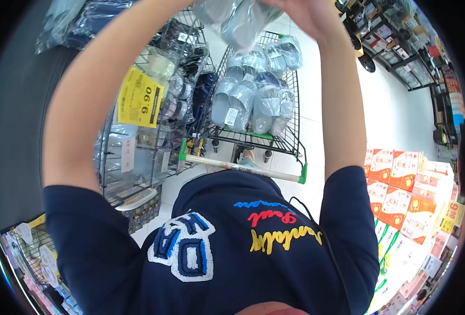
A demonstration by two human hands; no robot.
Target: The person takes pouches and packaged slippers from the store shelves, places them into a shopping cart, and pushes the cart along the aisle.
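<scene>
A pair of grey slippers in a clear plastic bag is held up at the top of the view, above the shopping cart. My right hand grips the bag's right side, though its fingertips run out of the frame. Beside the bag's left side, my left arm reaches the top edge; that hand is almost wholly cut off, so its fingers are hidden. Several bagged pairs of grey-blue slippers lie in the cart below. The cart's handle is close to my body.
On the left stands a wire rack with bagged slippers and a yellow price tag. Stacked red-and-white boxes stand on the right. Shelves of goods are at the upper right. White tiled floor lies between.
</scene>
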